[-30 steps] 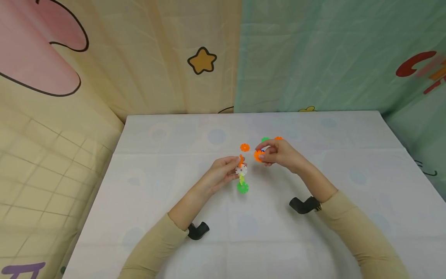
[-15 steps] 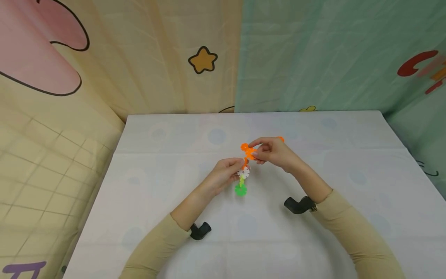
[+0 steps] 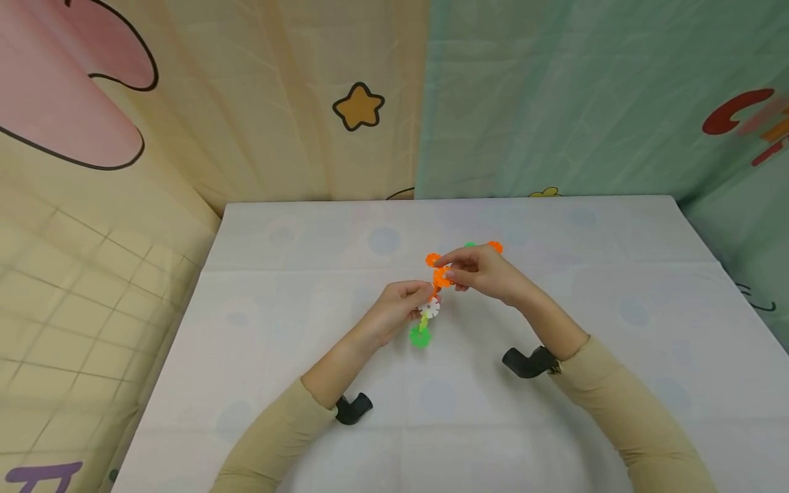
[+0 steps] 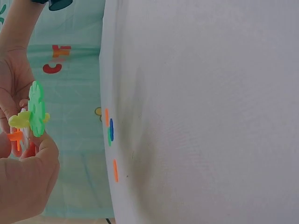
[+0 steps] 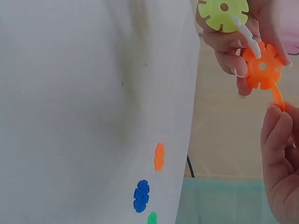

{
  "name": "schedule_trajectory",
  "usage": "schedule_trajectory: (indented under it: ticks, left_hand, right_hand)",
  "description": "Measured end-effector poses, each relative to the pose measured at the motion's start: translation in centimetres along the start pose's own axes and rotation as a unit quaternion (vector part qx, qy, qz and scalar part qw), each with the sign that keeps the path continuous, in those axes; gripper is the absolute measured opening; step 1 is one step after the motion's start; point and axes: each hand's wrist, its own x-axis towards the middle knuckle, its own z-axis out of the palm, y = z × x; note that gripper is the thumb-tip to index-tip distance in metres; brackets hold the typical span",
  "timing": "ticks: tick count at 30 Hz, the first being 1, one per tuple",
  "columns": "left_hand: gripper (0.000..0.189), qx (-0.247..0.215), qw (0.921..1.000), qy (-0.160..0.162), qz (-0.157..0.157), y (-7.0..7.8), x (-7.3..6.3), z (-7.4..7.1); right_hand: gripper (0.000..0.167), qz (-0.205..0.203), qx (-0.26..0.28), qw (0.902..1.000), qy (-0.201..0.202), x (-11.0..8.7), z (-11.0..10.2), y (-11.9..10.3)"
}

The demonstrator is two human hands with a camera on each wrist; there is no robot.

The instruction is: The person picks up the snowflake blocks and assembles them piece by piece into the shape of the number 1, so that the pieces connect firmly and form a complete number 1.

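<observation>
My left hand (image 3: 402,308) pinches a chain of notched plastic discs by its orange disc (image 5: 262,66). Below that disc the chain runs through a white disc (image 3: 430,308) and a yellow-green disc (image 5: 223,14) to a green disc (image 4: 37,109) at its lower end. Between thumb and fingertips my right hand (image 3: 477,270) pinches another orange disc (image 3: 442,276). In the right wrist view this disc stands edge-on, meeting the rim of the chain's orange disc. Its far part is hidden by the right fingers.
On the white-covered table (image 3: 308,274), a loose orange disc (image 3: 433,259) lies just beyond the hands. Another orange disc (image 3: 496,247), a green disc (image 3: 470,244) and a blue disc (image 5: 141,196) lie near the right hand. Printed curtains stand behind the table.
My right hand has moved left with its orange disc, bringing it to the orange top of the chain. The chain's green lower end has swung slightly left.
</observation>
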Motion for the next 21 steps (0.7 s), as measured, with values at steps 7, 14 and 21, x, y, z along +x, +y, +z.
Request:
schedule_trajectory:
  ticks: [7,14,21]
  left_hand:
    - [0.034,0.013,0.9999,0.004,0.009,0.0,-0.1,0.2]
    - [0.033,0.015,0.9998,0.006,0.009,0.2,-0.3,0.5]
    - [0.031,-0.003,0.9994,0.03,0.015,0.4,-0.3,1.0]
  right_hand:
    - [0.022,-0.018,-0.009,0.9997,-0.012,0.1,0.0,-0.2]
    - [0.017,-0.006,-0.022,0.9996,-0.019,0.2,-0.1,-0.7]
    - [0.013,-0.009,-0.019,0.9998,-0.002,0.5,0.1,-1.2]
